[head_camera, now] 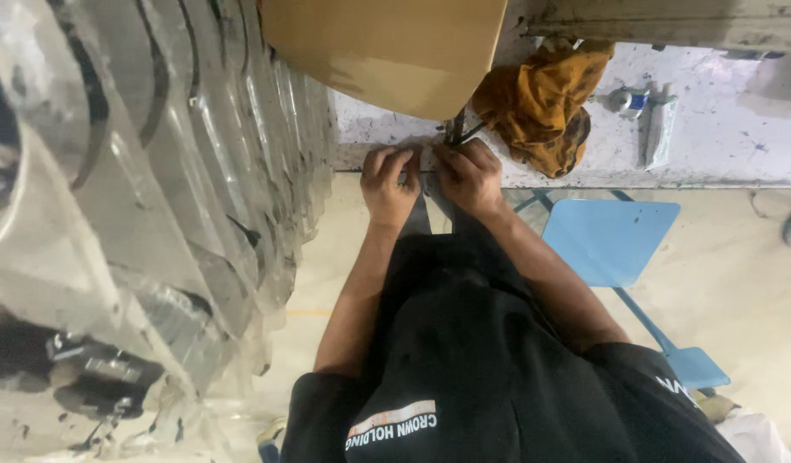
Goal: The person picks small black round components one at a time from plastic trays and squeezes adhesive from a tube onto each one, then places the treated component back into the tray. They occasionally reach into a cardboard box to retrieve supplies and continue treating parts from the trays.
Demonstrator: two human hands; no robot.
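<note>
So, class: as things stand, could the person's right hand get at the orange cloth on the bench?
Probably yes. The right hand is at the bench edge, close beside the orange cloth, with nothing between them. It is busy pinching something small there.

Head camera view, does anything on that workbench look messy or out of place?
Yes: an orange rag lies crumpled in a heap on the stained, paint-flecked bench, just beyond the right hand. Nothing looks spilled.

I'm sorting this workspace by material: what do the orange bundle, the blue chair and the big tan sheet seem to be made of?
Orange bundle: cloth, probably a rag, soft and crumpled, with dark stains. Blue chair: looks like painted metal or hard plastic, judging by its flat, smooth, matte seat on a thin frame. Tan sheet: likely cardboard, plain matte brown and stiff.
</note>
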